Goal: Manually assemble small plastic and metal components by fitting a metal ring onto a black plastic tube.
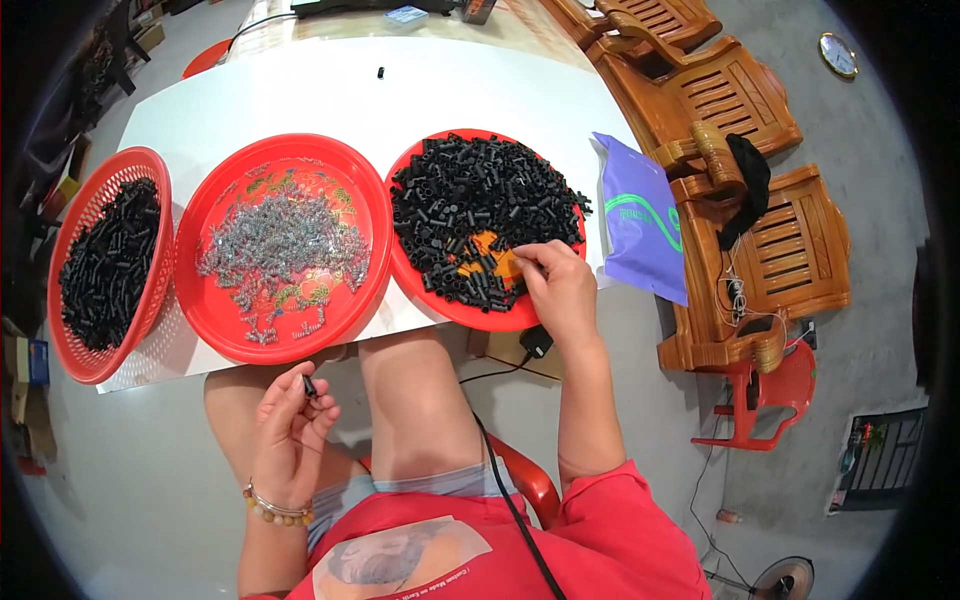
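Observation:
My left hand [292,420] is raised over my lap, pinching a small black plastic piece [310,386] between thumb and fingers. My right hand [555,280] reaches into the red tray on the right [520,319], which holds a pile of short black plastic tubes [470,190]. Its thumb and fingertips are pressed together at the pile's near edge; what is between them is hidden. In the middle lies a round red tray [262,345] with many small silvery springs [285,240] spread over its patterned bottom.
A red perforated basket [160,285] of black pieces [112,265] tilts at the table's left. Right of the trays lies a purple package [640,215]. One black piece [381,73] sits alone on the white tabletop [300,95]. Wooden seats [740,100] stand to the right; a cable hangs past my lap.

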Action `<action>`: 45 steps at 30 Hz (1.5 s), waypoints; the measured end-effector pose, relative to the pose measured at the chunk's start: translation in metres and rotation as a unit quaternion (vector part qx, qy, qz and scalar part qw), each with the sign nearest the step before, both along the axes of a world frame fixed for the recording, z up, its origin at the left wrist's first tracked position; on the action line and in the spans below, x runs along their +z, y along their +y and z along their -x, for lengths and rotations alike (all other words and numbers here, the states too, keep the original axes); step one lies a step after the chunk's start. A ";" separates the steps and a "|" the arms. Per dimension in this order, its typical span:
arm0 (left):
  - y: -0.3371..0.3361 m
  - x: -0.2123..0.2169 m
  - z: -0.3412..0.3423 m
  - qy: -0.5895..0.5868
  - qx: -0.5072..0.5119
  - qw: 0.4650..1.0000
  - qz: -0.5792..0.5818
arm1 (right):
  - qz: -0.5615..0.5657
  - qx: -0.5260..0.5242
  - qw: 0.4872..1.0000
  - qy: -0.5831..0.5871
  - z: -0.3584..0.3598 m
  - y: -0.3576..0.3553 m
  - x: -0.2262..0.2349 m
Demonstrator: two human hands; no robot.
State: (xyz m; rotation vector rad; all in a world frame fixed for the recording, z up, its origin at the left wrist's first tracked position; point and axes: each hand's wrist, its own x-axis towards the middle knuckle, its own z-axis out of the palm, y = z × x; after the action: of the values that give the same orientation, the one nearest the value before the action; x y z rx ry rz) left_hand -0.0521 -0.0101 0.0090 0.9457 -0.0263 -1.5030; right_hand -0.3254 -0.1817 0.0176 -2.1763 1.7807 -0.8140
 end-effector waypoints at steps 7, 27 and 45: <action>0.000 -0.001 0.001 0.006 -0.010 1.000 0.002 | 0.036 0.009 0.999 0.017 -0.013 -0.002 -0.010; 0.001 0.000 -0.001 -0.012 -0.018 1.000 -0.010 | 0.023 0.028 0.997 0.074 -0.013 0.001 -0.002; 0.008 0.002 -0.007 0.012 -0.024 0.999 0.024 | 0.006 0.017 0.997 0.071 -0.008 0.001 0.008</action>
State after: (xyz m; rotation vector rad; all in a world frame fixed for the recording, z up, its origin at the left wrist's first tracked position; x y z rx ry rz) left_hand -0.0447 -0.0022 0.0112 0.8938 -0.0677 -1.5516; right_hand -0.3169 -0.1803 0.0252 -2.3174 1.8017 -0.6789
